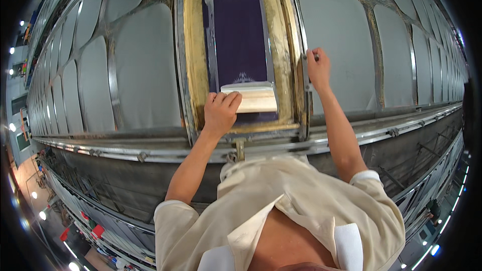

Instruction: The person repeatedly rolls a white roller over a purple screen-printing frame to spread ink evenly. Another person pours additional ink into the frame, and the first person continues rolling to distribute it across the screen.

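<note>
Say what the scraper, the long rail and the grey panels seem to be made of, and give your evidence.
Scraper: body probably wood, smooth and matte, judging by its pale tan colour and faint streaks. Long rail: likely metal, shiny, given its silvery glints. Grey panels: smooth and matte, perhaps coated fabric or leather-like sheet; the even surface leaves it open.

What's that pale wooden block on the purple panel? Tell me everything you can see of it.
The pale block looks like a wooden squeegee: a light, roughly rectangular bar with a faint brownish line along it and a whitish-grey strip on its far edge. Its long side runs left to right, near the close end of the purple panel, inside the yellowish frame. The person's left hand grips its left end. Whether its underside presses the panel can't be told.
</note>
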`<action>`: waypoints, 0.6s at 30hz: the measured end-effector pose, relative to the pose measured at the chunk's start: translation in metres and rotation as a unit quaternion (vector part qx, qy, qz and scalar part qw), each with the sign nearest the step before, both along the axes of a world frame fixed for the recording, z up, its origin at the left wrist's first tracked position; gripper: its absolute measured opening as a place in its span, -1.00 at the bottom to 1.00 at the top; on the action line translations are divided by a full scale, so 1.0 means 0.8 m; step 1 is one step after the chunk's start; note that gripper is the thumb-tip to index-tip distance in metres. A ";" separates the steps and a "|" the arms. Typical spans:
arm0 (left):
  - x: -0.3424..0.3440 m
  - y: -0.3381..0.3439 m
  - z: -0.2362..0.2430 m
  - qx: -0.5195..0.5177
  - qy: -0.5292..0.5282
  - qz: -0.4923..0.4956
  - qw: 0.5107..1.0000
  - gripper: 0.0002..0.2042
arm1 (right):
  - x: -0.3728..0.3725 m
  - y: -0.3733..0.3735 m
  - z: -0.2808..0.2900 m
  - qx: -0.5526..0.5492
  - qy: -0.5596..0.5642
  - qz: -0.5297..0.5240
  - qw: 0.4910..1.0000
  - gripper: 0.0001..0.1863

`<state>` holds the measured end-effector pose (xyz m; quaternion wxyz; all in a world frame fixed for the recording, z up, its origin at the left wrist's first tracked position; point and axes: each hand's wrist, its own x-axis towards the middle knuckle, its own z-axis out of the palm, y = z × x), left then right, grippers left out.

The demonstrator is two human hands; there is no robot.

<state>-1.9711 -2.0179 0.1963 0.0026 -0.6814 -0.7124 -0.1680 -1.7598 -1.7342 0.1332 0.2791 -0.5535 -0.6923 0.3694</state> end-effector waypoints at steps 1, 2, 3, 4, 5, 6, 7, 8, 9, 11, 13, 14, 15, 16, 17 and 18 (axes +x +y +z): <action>-0.023 0.029 0.002 0.002 0.008 0.000 1.000 -0.44 | -0.001 -0.005 0.006 -0.020 0.001 -0.006 1.000 -0.69; -0.046 0.060 0.002 0.004 0.014 -0.001 1.000 -0.45 | -0.001 -0.007 0.014 -0.040 0.001 -0.013 0.999 -0.69; -0.072 0.093 -0.004 0.009 0.023 0.003 1.000 -0.48 | 0.000 -0.007 0.018 -0.049 -0.009 -0.012 0.999 -0.68; -0.101 0.130 -0.013 0.014 0.031 0.007 0.999 -0.50 | 0.002 -0.006 0.021 -0.058 -0.019 -0.011 0.998 -0.68; -0.130 0.168 -0.016 0.026 0.047 0.011 0.999 -0.53 | 0.002 -0.005 0.025 -0.069 -0.029 -0.009 0.997 -0.67; -0.161 0.207 -0.017 0.038 0.062 0.017 0.997 -0.55 | 0.001 -0.003 0.031 -0.079 -0.065 0.004 0.995 -0.69; -0.193 0.240 -0.020 0.046 0.062 0.032 0.996 -0.60 | -0.001 0.000 0.040 -0.089 -0.101 0.022 0.991 -0.70; -0.221 0.272 -0.022 0.054 0.061 0.043 0.996 -0.65 | -0.005 0.007 0.048 -0.098 -0.138 0.036 0.985 -0.71; -0.246 0.304 -0.015 0.022 0.031 0.041 0.998 -0.71 | -0.013 0.019 0.053 -0.069 -0.133 0.062 0.987 -0.71; -0.273 0.348 0.004 -0.008 -0.005 0.027 1.000 -0.78 | -0.027 0.053 0.066 -0.007 -0.124 0.106 0.987 -0.67; -0.290 0.372 0.023 -0.011 -0.014 0.015 1.000 -0.78 | -0.074 0.108 0.089 0.153 -0.088 0.159 0.971 -0.51; -0.293 0.384 0.034 -0.059 -0.028 0.032 0.997 -0.76 | -0.110 0.142 0.100 0.171 -0.048 0.194 0.965 -0.42; -0.296 0.394 0.046 -0.109 -0.044 0.050 0.992 -0.73 | -0.149 0.173 0.114 0.238 -0.016 0.235 0.942 -0.37; -0.301 0.402 0.053 -0.156 -0.056 0.071 0.984 -0.70 | -0.194 0.197 0.123 0.297 -0.015 0.260 0.919 -0.41; -0.310 0.411 0.056 -0.184 -0.058 0.072 0.979 -0.66 | -0.238 0.216 0.127 0.358 -0.014 0.283 0.890 -0.44; -0.312 0.422 0.055 -0.190 -0.064 0.081 0.976 -0.66 | -0.275 0.245 0.117 0.385 -0.042 0.316 0.866 -0.55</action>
